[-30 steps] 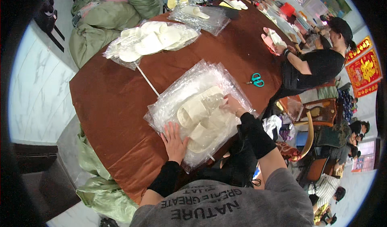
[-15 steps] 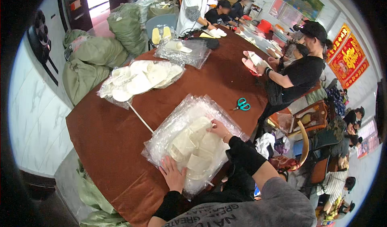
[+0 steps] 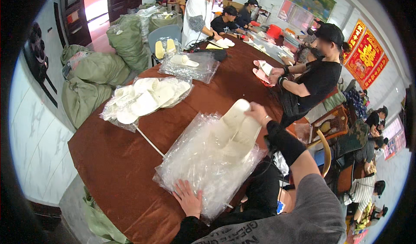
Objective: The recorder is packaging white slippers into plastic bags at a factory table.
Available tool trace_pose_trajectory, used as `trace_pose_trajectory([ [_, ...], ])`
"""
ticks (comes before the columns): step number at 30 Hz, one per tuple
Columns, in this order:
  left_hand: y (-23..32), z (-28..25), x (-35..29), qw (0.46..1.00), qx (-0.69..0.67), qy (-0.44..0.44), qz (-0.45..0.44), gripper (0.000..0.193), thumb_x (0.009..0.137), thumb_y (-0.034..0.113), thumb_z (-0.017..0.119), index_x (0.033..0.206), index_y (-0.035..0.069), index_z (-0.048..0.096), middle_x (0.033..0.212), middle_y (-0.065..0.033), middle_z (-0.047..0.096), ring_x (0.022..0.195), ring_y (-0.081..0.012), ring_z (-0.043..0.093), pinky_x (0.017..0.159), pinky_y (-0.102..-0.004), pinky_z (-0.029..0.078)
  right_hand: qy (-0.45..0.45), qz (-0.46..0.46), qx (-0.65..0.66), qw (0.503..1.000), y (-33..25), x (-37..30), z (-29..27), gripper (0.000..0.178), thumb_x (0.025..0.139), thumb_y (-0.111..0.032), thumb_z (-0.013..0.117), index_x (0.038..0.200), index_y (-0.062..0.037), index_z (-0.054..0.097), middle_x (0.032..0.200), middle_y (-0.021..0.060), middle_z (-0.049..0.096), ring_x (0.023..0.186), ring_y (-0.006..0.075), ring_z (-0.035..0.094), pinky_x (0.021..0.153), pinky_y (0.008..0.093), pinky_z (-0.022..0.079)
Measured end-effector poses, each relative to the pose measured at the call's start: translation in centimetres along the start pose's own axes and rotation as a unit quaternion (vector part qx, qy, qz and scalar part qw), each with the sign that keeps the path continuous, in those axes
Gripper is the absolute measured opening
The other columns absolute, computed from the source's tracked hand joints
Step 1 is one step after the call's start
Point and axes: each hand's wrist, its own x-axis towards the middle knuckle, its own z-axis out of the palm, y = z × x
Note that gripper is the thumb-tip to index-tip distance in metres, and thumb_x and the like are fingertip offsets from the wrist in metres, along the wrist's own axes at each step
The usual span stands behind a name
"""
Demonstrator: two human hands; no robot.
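Grasps white slippers (image 3: 236, 116) in the right hand (image 3: 258, 113) at the far-right end of the plastic bags (image 3: 193, 168); rests the left hand (image 3: 189, 199), fingers spread (clutching nothing), on their near-left edge; apparently repositions the pair; needs steady bags next.

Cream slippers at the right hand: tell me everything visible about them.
The cream slippers look smooth and matte, like moulded plastic or foam, with broad straps. They sit close together, slanting over the far right part of the clear plastic bags, one rounded end reaching past the plastic's edge. The right hand grips near that end. Glare blurs their nearer parts; whether plastic covers those cannot be told.
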Motion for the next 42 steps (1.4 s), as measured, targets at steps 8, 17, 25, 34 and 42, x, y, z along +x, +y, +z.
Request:
trace_pose_trajectory([
  [8, 0.6, 1.6, 0.5, 0.999, 0.029, 0.027, 0.025, 0.084, 0.101, 0.054, 0.05, 0.164, 0.003, 0.027, 0.173, -0.0194, 0.015, 0.16, -0.043, 0.011, 0.127, -0.0629, 0.008, 0.199, 0.16, -0.082, 0.963, 6.6, 11.2, -12.5, 0.048, 0.086, -0.032, 0.078, 0.121, -0.0021, 0.065, 0.102, 0.0237, 0.074, 0.099, 0.0411, 0.072, 0.09, 0.0483, 0.056],
  [17, -1.8, 1.0, 1.6, 1.0, -0.017, -0.023, -0.011, 0.082, 0.102, 0.052, 0.053, 0.164, 0.004, 0.029, 0.174, -0.0182, 0.014, 0.159, -0.0443, 0.01, 0.125, -0.0655, 0.007, -0.014, -0.171, -0.079, 0.982, -10.6, 14.7, 11.5, 0.033, 0.091, -0.02, 0.068, 0.119, -0.0045, 0.072, 0.122, 0.019, 0.069, 0.115, 0.041, 0.064, 0.103, 0.048, 0.05],
  [25, -3.6, 2.4, 2.2, 1.0, 0.002, -0.022, -0.018, 0.079, 0.102, 0.055, 0.051, 0.164, 0.011, 0.031, 0.174, -0.0158, 0.017, 0.159, -0.0424, 0.013, 0.125, -0.0659, 0.01, -0.131, -0.35, -0.179, 0.91, -27.9, 13.6, 26.8, 0.04, 0.091, -0.016, 0.065, 0.13, -0.0097, 0.067, 0.159, 0.0178, 0.043, 0.144, 0.0418, 0.043, 0.117, 0.0535, 0.039],
  [34, -1.9, 1.9, 3.2, 0.998, -0.014, -0.063, -0.014, 0.081, 0.101, 0.051, 0.05, 0.164, 0.005, 0.028, 0.174, -0.0191, 0.011, 0.16, -0.0454, 0.003, 0.126, -0.0657, 0.004, -0.089, -0.273, -0.049, 0.957, -31.0, 15.6, 30.4, 0.029, 0.089, -0.012, 0.063, 0.115, 0.0003, 0.061, 0.126, 0.0197, 0.058, 0.121, 0.0393, 0.056, 0.102, 0.0501, 0.05],
  [42, -1.1, 2.1, 2.7, 0.999, 0.006, -0.029, 0.01, 0.081, 0.1, 0.05, 0.052, 0.163, 0.003, 0.031, 0.173, -0.0216, 0.017, 0.159, -0.0465, 0.01, 0.125, -0.0668, 0.007, -0.083, -0.052, 0.061, 0.993, -32.8, 14.0, 31.4, 0.027, 0.091, -0.016, 0.064, 0.113, -0.002, 0.058, 0.12, 0.0232, 0.059, 0.104, 0.0446, 0.064, 0.088, 0.0523, 0.055],
])
